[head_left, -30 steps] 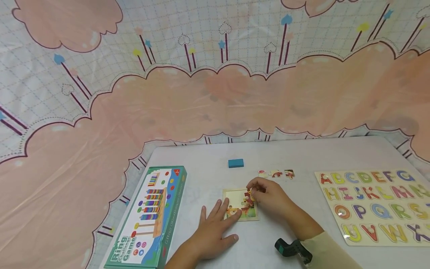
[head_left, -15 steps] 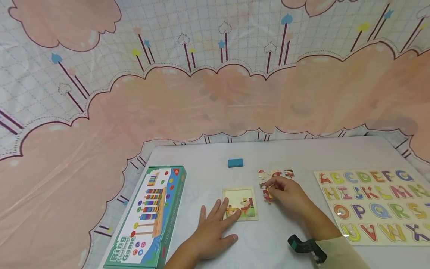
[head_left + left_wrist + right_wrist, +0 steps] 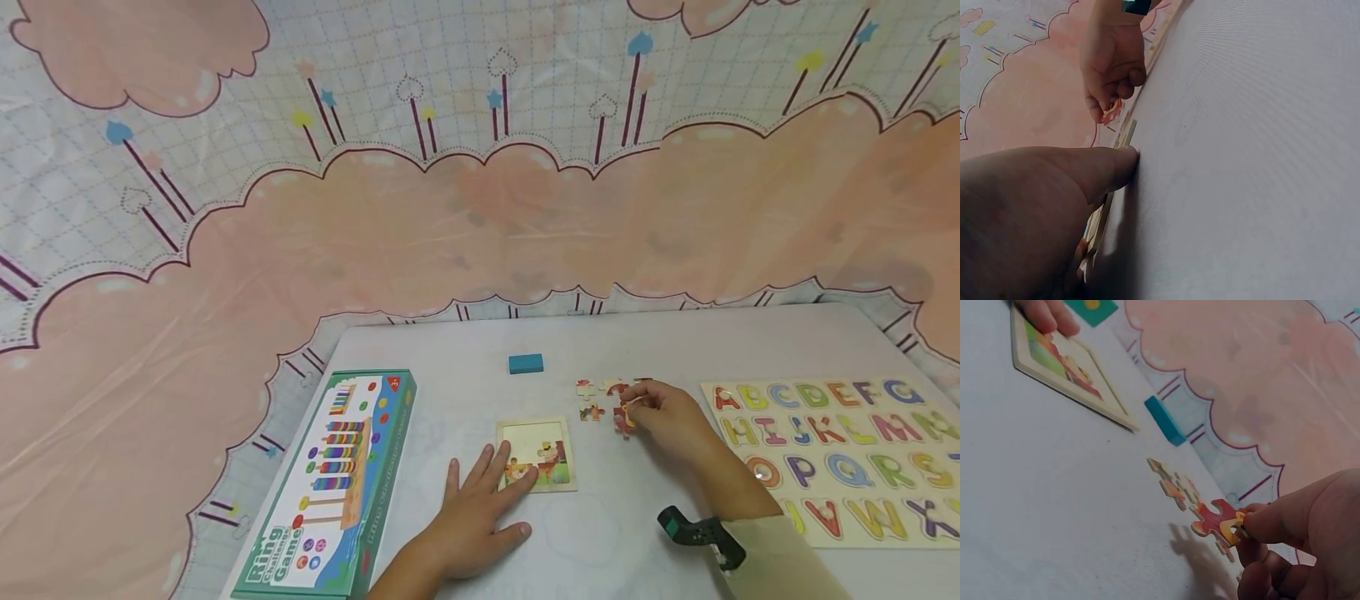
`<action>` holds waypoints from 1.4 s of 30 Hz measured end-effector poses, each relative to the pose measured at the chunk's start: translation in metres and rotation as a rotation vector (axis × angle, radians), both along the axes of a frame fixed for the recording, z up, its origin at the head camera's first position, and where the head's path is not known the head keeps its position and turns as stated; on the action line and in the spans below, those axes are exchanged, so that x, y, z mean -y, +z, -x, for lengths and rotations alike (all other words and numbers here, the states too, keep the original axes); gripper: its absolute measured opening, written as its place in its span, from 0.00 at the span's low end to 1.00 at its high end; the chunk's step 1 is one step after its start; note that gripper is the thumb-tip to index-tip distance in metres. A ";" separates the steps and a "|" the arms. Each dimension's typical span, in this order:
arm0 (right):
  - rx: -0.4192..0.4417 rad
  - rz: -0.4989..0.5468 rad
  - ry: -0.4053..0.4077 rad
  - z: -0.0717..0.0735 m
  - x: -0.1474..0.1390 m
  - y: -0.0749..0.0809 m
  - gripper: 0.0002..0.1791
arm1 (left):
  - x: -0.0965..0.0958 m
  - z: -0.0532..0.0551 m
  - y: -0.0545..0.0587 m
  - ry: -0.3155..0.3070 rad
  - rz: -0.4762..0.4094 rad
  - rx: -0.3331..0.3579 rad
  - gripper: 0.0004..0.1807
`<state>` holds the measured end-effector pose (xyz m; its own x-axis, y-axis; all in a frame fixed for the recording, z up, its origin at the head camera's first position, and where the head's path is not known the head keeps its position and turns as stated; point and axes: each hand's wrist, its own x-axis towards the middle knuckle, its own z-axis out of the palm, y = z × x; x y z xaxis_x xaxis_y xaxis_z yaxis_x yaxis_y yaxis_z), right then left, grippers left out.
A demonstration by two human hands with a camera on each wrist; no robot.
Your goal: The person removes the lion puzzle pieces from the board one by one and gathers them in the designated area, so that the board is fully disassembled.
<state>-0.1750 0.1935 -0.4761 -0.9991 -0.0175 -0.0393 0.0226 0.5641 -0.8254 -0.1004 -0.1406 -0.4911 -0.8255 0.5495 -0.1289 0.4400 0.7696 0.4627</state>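
My right hand [image 3: 670, 419] pinches a red and yellow jigsaw piece [image 3: 1215, 520] between thumb and finger, held over the table with its shadow below. Near it lie several loose jigsaw pieces [image 3: 592, 412], partly covered by the hand in the head view. My left hand [image 3: 480, 517] rests with spread, straight fingers on the lower left of a wooden puzzle tray [image 3: 570, 454]. Fitted pieces [image 3: 553, 463] fill part of the tray's lower side; the upper part shows bare board. In the left wrist view the thumb [image 3: 1116, 167] lies alongside the tray's edge.
A blue block [image 3: 526, 363] sits behind the tray. To the left lies a green Ring Game box [image 3: 337, 483]. An alphabet puzzle board [image 3: 840, 462] takes up the right side, partly under the right forearm. A patterned cloth [image 3: 525, 225] hangs behind the table.
The right hand has carried the red and yellow piece away from the tray's right edge, rightward to beside the loose pieces. My left hand has stayed on the tray.
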 end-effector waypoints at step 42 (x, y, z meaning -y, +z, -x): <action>-0.075 -0.213 -0.053 0.018 0.007 -0.020 0.08 | 0.000 0.001 -0.005 0.005 -0.011 -0.005 0.36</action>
<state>-0.1932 0.1863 -0.4959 -0.9987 0.0355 0.0378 -0.0002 0.7255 -0.6882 -0.1012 -0.1411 -0.4959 -0.8287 0.5469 -0.1187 0.4387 0.7666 0.4689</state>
